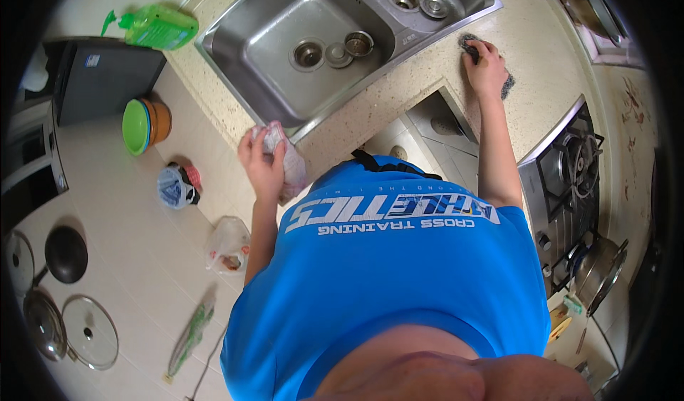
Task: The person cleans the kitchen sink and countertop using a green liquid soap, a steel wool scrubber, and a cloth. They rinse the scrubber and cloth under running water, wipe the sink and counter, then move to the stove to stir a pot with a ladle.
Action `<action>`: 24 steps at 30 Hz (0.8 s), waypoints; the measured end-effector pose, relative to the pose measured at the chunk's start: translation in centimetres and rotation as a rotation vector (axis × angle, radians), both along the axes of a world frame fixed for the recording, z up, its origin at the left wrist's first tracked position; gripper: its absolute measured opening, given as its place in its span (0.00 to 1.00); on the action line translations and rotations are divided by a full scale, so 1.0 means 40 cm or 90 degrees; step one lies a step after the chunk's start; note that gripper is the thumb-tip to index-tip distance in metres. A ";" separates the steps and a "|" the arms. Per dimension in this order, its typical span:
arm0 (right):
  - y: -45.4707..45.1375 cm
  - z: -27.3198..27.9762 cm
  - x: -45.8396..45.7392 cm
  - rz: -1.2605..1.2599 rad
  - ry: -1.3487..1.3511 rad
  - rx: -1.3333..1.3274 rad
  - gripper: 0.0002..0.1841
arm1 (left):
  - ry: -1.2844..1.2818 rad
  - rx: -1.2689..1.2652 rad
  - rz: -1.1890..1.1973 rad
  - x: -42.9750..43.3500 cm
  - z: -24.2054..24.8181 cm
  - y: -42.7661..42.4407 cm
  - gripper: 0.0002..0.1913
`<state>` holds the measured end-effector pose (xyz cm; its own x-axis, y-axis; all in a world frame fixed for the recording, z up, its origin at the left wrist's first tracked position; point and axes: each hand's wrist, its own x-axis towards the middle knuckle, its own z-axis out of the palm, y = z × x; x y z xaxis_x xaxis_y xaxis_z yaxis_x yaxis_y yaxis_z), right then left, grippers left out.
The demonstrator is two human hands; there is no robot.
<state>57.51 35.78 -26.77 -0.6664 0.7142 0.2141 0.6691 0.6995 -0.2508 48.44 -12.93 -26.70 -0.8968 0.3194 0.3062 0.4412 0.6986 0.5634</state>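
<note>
My right hand (487, 72) presses a dark grey cloth (508, 87) onto the speckled countertop (539, 43), between the sink and the stove. Parts of that cloth show beyond the fingertips and by the wrist. At the front left corner of the sink, my left hand (262, 163) grips a crumpled white and pink cloth (291, 168) that rests at the counter's edge. The double stainless steel sink (267, 64) lies ahead of me. A strainer basket (358, 43) and a drain cover sit beside the drain in its larger basin.
A gas stove (561, 171) with a pot (596, 273) stands on the right. At the sink's left corner is a green pump bottle (163, 27). Stacked buckets (136, 127), a small lined bin (175, 187) and a plastic bag (228, 246) are on the left. Pan lids (90, 331) hang farther back.
</note>
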 end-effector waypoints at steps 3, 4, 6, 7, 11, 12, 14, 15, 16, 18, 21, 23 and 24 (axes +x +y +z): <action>-0.006 -0.013 0.029 0.021 -0.013 -0.006 0.13 | 0.046 -0.016 0.046 0.049 -0.050 0.027 0.21; -0.013 -0.013 0.042 0.069 0.010 0.016 0.10 | 0.065 -0.044 0.061 0.053 -0.058 0.029 0.21; -0.040 -0.004 0.065 0.213 0.089 -0.021 0.10 | 0.094 -0.093 0.075 0.058 -0.069 0.029 0.22; -0.060 0.003 0.072 0.265 0.117 -0.048 0.09 | 0.094 -0.091 0.077 0.061 -0.072 0.028 0.22; -0.211 0.019 0.096 0.542 0.181 -0.106 0.11 | 0.099 -0.091 0.095 0.081 -0.080 0.027 0.21; -0.254 0.016 0.098 0.607 0.148 -0.112 0.12 | 0.095 -0.085 0.099 0.086 -0.082 0.028 0.21; -0.326 0.002 0.093 0.676 0.137 -0.099 0.11 | 0.103 -0.083 0.104 0.096 -0.085 0.032 0.21; -0.340 -0.005 0.087 0.705 0.122 -0.067 0.11 | 0.102 -0.088 0.105 0.100 -0.087 0.034 0.21; -0.339 -0.012 0.079 0.651 0.128 -0.068 0.12 | 0.099 -0.092 0.106 0.103 -0.089 0.035 0.21; -0.312 -0.026 0.057 0.582 0.124 -0.055 0.12 | 0.087 -0.098 0.112 0.109 -0.094 0.036 0.21; -0.251 -0.041 0.037 0.483 0.087 -0.085 0.13 | 0.084 -0.086 0.121 0.107 -0.105 0.029 0.22; -0.271 -0.053 0.036 0.477 0.115 -0.020 0.13 | 0.093 -0.092 0.136 0.102 -0.113 0.019 0.22; -0.305 -0.060 0.041 0.462 0.113 0.015 0.13 | 0.102 -0.090 0.127 0.094 -0.120 0.018 0.22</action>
<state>59.16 23.60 -29.17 -0.9226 0.1027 0.3718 -0.0111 0.9564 -0.2919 52.18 -12.21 -31.51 -0.8901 0.1909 0.4138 0.3623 0.8473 0.3884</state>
